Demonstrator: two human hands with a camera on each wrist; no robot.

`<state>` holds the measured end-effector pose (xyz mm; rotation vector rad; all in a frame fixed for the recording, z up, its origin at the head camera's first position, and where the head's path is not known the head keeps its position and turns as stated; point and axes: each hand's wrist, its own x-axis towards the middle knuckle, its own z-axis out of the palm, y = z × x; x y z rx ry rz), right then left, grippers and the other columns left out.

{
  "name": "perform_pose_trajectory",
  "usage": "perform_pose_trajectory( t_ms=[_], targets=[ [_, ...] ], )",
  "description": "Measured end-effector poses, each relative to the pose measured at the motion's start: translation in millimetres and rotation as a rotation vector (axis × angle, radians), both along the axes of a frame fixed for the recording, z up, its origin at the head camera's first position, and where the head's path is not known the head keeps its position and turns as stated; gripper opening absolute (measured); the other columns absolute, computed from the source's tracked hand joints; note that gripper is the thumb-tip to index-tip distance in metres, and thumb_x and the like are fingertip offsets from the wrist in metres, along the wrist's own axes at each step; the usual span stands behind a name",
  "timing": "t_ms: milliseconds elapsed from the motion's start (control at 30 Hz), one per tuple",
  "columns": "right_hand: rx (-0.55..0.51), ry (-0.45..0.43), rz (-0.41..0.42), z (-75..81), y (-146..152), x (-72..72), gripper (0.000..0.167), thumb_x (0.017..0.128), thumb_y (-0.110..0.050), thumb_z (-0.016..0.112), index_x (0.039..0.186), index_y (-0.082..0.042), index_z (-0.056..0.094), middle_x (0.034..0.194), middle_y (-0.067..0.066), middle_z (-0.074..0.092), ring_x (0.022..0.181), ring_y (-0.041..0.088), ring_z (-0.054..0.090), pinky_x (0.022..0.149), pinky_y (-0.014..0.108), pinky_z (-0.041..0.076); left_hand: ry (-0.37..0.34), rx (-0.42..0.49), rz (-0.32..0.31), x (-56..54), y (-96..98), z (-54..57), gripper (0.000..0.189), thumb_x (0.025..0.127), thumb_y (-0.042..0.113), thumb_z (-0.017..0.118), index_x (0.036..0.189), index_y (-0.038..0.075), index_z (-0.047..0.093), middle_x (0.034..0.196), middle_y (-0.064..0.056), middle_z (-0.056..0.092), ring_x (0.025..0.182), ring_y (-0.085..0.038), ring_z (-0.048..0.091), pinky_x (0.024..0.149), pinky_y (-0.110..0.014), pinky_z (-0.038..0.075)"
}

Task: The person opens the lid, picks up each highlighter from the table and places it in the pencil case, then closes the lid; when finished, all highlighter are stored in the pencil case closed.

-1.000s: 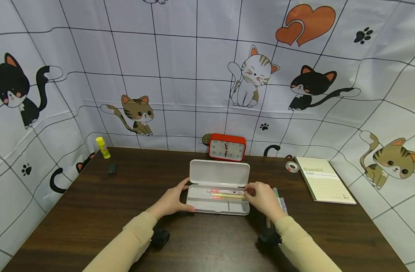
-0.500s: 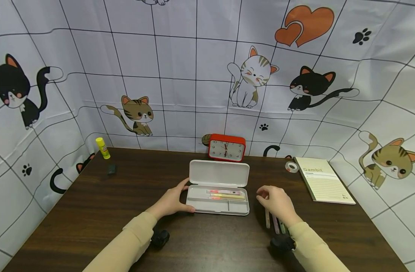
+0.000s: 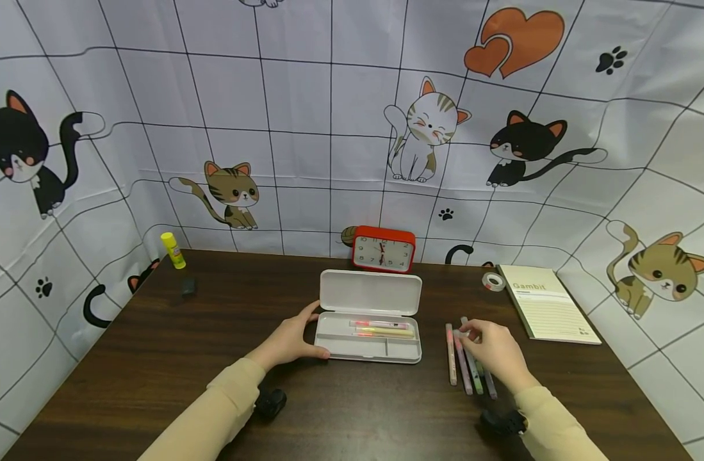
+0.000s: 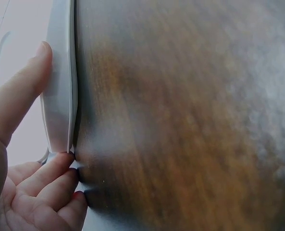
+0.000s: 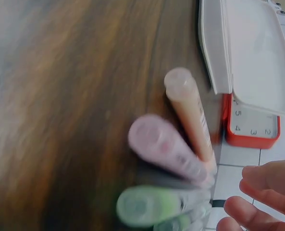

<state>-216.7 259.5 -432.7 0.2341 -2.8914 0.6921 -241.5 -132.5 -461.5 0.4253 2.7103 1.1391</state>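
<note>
A white pencil case [image 3: 370, 293] lies with its lid raised at the table's middle; a few pink and yellow pens [image 3: 383, 332] rest in its long upper compartment. My left hand [image 3: 288, 339] holds the case's left end, thumb at the front edge and fingers at the side; the left wrist view shows the thumb [image 4: 36, 72] against the case wall. To the right of the case lie several pens, among them a peach pen [image 3: 451, 355], a purple pen [image 5: 166, 149] and a green pen [image 5: 147, 207]. Over their far ends hovers my right hand [image 3: 496, 352], its fingers apart from them in the right wrist view.
Behind the case stands a red clock [image 3: 383, 250]. A tape roll [image 3: 493, 282] and a notepad [image 3: 550, 304] lie at the back right. At the back left are a yellow glue stick [image 3: 173, 250] and a small dark block [image 3: 188, 286]. A cat-print sheet surrounds the table.
My right hand has moved from the case's right end rightward to the loose pens, leaving the pens inside the case. My left hand stays at the case's left end.
</note>
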Motion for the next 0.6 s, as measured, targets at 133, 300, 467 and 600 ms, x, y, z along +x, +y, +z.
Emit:
perform_pose_trajectory(
  t_ms=[133,300,467,600],
  targets=[
    [0.003,-0.008,-0.019,-0.9,8.3,2.9,0.013,0.083,-0.013,0.069,0.094,-0.005,0.071,0.072,-0.001,0.061,0.061,0.012,0.049,0.05,0.028,0.04,-0.003,0.004,-0.001,-0.2,0.0,0.2,0.11,0.067,0.037,0.086,0.152,0.009,0.021,0.14,-0.017,0.049,0.132,-0.036,0.041,0.106,-0.055,0.032],
    [0.005,-0.039,-0.036,-2.6,18.9,6.8,0.014,0.083,-0.012,0.069,0.095,-0.004,0.071,0.072,-0.001,0.06,0.059,0.013,0.047,0.051,0.029,0.038,-0.006,0.004,0.0,-0.7,-0.1,0.0,0.11,0.067,0.036,0.086,0.152,0.009,0.021,0.14,-0.016,0.048,0.132,-0.035,0.04,0.106,-0.054,0.032],
    [0.019,-0.057,-0.052,-5.5,28.3,10.4,0.014,0.083,-0.014,0.069,0.093,-0.005,0.071,0.073,0.0,0.061,0.061,0.013,0.049,0.054,0.03,0.04,-0.005,0.004,-0.006,0.1,-0.1,0.5,0.11,0.067,0.037,0.086,0.152,0.01,0.021,0.141,-0.017,0.048,0.132,-0.036,0.04,0.106,-0.055,0.032],
    [0.036,-0.063,-0.056,-7.6,32.3,11.4,0.012,0.083,-0.016,0.07,0.09,-0.006,0.071,0.073,0.0,0.062,0.062,0.013,0.051,0.056,0.032,0.042,-0.011,-0.003,-0.005,1.2,-0.5,1.8,0.111,0.067,0.038,0.085,0.152,0.01,0.02,0.142,-0.017,0.047,0.133,-0.038,0.039,0.106,-0.055,0.032]
  ],
)
